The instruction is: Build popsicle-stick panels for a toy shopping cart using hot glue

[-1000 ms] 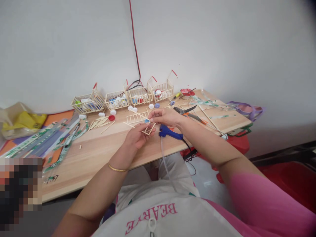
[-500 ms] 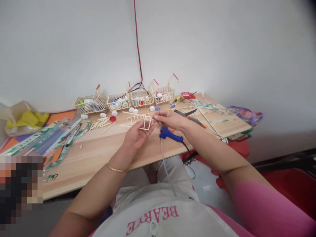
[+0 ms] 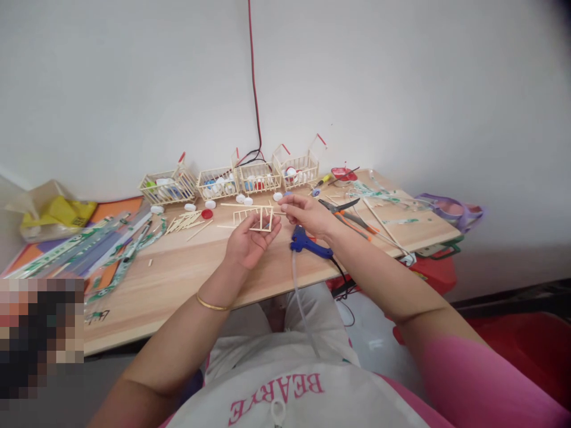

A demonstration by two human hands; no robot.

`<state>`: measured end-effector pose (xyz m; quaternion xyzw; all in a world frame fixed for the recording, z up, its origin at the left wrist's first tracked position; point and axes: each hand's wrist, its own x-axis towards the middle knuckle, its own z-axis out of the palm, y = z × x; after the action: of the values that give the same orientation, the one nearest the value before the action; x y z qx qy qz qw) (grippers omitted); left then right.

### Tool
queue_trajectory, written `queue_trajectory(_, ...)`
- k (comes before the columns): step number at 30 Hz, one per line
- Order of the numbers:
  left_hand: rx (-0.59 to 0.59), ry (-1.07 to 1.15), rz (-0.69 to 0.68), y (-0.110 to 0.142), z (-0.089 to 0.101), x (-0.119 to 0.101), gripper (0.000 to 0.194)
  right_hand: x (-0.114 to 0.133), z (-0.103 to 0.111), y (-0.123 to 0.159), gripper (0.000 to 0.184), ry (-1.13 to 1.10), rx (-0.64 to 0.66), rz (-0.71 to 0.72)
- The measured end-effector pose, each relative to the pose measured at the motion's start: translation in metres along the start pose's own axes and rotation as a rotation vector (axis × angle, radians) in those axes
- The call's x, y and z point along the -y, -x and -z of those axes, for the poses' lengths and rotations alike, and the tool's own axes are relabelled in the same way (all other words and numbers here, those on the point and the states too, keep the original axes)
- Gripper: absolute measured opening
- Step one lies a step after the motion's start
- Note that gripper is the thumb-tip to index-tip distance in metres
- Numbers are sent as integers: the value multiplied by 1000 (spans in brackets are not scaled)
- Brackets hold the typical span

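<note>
My left hand [image 3: 250, 244] is closed around the near end of a small frame of thin wooden sticks [image 3: 270, 219], shaped like a ladder with crossbars. Just right of the frame, my right hand [image 3: 307, 215] pinches a short wooden stick [image 3: 278, 213], largely hidden by the fingers, its tip close to the frame. A blue glue gun [image 3: 312, 245] lies on the table below my right hand, with a pale glue stick [image 3: 294, 270] sticking out toward me. Left of the frame lie a pile of loose sticks [image 3: 184, 222] and a red bottle cap [image 3: 207, 213].
Several stick-built model carts [image 3: 168, 187] holding caps line the wall. Pliers [image 3: 341, 205] and orange-handled cutters lie right, near a red dish [image 3: 344, 174]. Plastic-wrapped packs [image 3: 84, 246] cover the table's left side; a yellow bag [image 3: 57, 214] sits behind. A pixelated patch hides the lower left.
The held stick frame has turned slightly in my left hand. My right hand has shifted a little away from it, showing the short stick. The whole view has moved slightly.
</note>
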<state>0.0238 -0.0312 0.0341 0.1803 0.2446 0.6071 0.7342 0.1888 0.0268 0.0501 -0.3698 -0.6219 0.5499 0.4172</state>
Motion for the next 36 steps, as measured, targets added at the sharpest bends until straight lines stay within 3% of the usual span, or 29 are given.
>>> queue_trajectory(7,77,-28,-7,5,-2,2,2,7,-7,17,30,-9,-65,62)
queue_trajectory(17,60,-123,-20,4,0,7,3,4,-16,20,24,95,52,90)
queue_trajectory(20,89,-209,30,8,-1,6,12,7,-14,19,26,87,-19,59)
queue_trajectory(23,38,-472,109,13,0,3,20,12,-5,18,26,110,-147,101)
queue_trajectory(24,-1,-591,70,14,0,2,20,14,-2,17,26,143,-184,131)
queue_trajectory(26,-94,-785,-155,16,0,0,18,16,5,18,24,228,-234,174)
queue_trajectory(29,-176,-852,-492,16,-5,2,15,16,9,20,21,318,-251,207)
queue_trajectory(31,-152,-835,-501,15,-10,7,23,14,5,23,19,345,-252,233)
queue_trajectory(36,-117,-762,-360,13,-18,15,33,11,-13,30,16,369,-270,249)
